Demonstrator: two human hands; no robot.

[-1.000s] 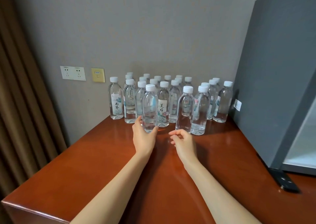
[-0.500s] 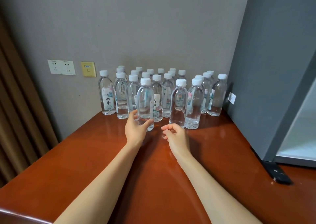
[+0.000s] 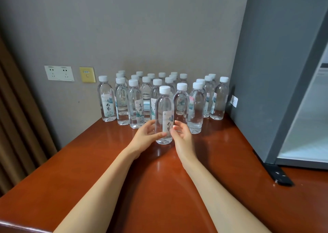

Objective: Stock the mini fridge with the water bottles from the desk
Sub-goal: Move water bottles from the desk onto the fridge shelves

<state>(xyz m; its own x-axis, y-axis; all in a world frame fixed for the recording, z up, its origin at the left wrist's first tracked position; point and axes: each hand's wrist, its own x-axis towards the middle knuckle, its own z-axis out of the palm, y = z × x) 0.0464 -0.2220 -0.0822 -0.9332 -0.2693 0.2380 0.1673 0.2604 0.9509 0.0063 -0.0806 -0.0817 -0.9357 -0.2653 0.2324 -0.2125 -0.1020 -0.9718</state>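
Several clear water bottles (image 3: 135, 106) with white caps stand grouped at the back of the red-brown desk (image 3: 159, 188), against the wall. One water bottle (image 3: 164, 108) is upright in front of the group, between my two hands. My left hand (image 3: 144, 137) grips its lower left side, thumb across the front. My right hand (image 3: 183, 136) holds its right side, with the fingertips on the label. I cannot tell whether the bottle's base touches the desk. The grey mini fridge (image 3: 276, 69) stands on the desk at the right.
A pale panel of the fridge (image 3: 305, 129) shows at the right edge, with a black foot (image 3: 279, 175) below it. Wall sockets (image 3: 59, 73) and a yellow plate (image 3: 87, 74) sit left of the bottles. A brown curtain (image 3: 16, 126) hangs at the far left.
My left hand has drawn the front bottle out of the group toward me. My right hand, which was apart and empty, has closed in on the bottle's right side.
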